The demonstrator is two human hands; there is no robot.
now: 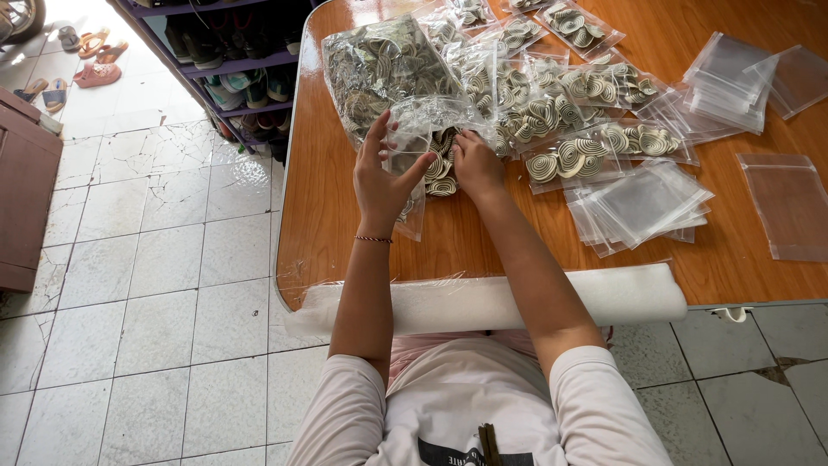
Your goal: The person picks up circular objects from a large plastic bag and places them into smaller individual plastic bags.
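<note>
Hands: left hand [381, 177] grips clear bag [412, 142]; right hand [476, 164] pinches spiral coils [442, 173], fingertips hidden behind plastic; table [345, 216] cut off.

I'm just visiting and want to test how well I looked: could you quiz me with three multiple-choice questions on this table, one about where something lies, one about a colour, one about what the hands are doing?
1. Where does the white foam roll lie?
A. along the table's near edge, by the person
B. on the floor tiles
C. on the shoe shelf

2. What colour is the table top?
A. blue
B. orange-brown wood
C. black

3. What is the left hand doing?
A. resting flat on the floor
B. holding up a clear plastic bag
C. gripping a shoe

Answers: 1 A, the roll runs across the edge nearest the person's lap. 2 B, bare glossy wood shows between the packets. 3 B, its fingers hold the bag while the right hand touches the spiral pieces at its mouth.
</note>
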